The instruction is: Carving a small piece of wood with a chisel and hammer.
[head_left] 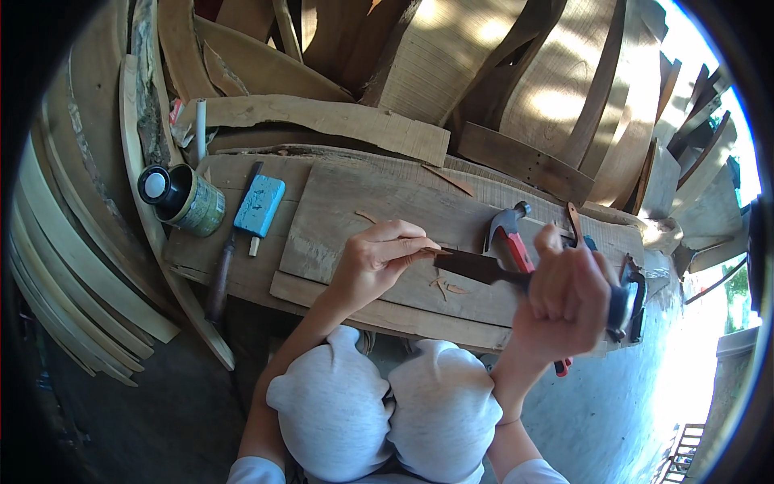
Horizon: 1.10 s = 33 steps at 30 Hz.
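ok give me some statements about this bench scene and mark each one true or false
1. The right hand grips a bladed tool. True.
2. The left hand is empty. False: the left hand pinches a small wooden piece.
3. A blue block lies to the left of the claw hammer. True.
4. The visible part of the hammer's handle is green. False: it is red.
5. Thin wood shavings lie on the board. True.
6. The round can stands at the right end of the bench. False: the round can is at the left.
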Motion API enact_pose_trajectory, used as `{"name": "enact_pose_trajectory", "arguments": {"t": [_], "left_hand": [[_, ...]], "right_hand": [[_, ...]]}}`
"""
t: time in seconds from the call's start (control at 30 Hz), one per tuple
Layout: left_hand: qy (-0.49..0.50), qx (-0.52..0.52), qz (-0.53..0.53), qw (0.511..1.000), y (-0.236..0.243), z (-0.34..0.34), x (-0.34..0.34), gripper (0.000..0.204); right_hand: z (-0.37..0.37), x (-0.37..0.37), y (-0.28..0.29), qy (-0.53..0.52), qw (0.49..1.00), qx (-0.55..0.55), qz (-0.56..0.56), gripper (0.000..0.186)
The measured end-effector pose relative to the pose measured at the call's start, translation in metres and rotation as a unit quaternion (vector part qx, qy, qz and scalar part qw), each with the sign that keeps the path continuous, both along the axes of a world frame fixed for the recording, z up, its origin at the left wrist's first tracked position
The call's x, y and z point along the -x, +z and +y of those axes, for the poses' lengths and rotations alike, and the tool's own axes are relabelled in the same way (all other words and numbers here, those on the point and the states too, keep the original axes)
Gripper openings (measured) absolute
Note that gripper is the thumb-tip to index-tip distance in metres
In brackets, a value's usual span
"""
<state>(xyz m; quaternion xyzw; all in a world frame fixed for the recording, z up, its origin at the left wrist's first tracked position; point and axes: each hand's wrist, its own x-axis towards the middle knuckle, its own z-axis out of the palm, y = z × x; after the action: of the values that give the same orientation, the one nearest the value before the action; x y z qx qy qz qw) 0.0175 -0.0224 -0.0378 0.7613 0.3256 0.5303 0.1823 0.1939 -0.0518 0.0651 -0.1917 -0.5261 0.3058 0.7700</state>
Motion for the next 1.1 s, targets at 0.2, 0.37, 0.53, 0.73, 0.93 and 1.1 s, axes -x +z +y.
{"name": "enact_pose_trajectory", "arguments": {"t": [0.2, 0.37, 0.53, 0.73, 0.93, 1.1], "left_hand": [[-0.001, 0.007, 0.009, 1.0, 0.001, -0.003, 0.001, 0.019], [0.016, -0.012, 0.03, 0.999, -0.004, 0.002, 0.004, 0.02], [-0.001, 0.001, 0.009, 1.0, 0.001, -0.002, -0.003, 0.019], [-0.007, 0.016, -0.006, 1.0, 0.0, -0.002, -0.003, 0.019], [-0.008, 0.031, -0.015, 0.999, -0.001, -0.001, -0.002, 0.017], [-0.016, 0.01, -0.014, 1.0, 0.0, -0.002, -0.006, 0.016]], "right_hand": [[-0.002, -0.001, 0.007, 0.016, 1.0, 0.023, 0.002, 0.034], [0.004, 0.008, 0.001, -0.001, 0.999, 0.041, -0.024, 0.035], [-0.003, -0.002, 0.009, 0.016, 1.0, 0.002, -0.003, 0.035], [-0.004, 0.0, 0.012, 0.017, 0.999, 0.028, -0.013, 0.036], [-0.001, 0.007, 0.018, -0.001, 0.999, 0.038, -0.014, 0.035], [-0.006, -0.005, 0.023, 0.027, 0.999, 0.037, 0.002, 0.036]]}}
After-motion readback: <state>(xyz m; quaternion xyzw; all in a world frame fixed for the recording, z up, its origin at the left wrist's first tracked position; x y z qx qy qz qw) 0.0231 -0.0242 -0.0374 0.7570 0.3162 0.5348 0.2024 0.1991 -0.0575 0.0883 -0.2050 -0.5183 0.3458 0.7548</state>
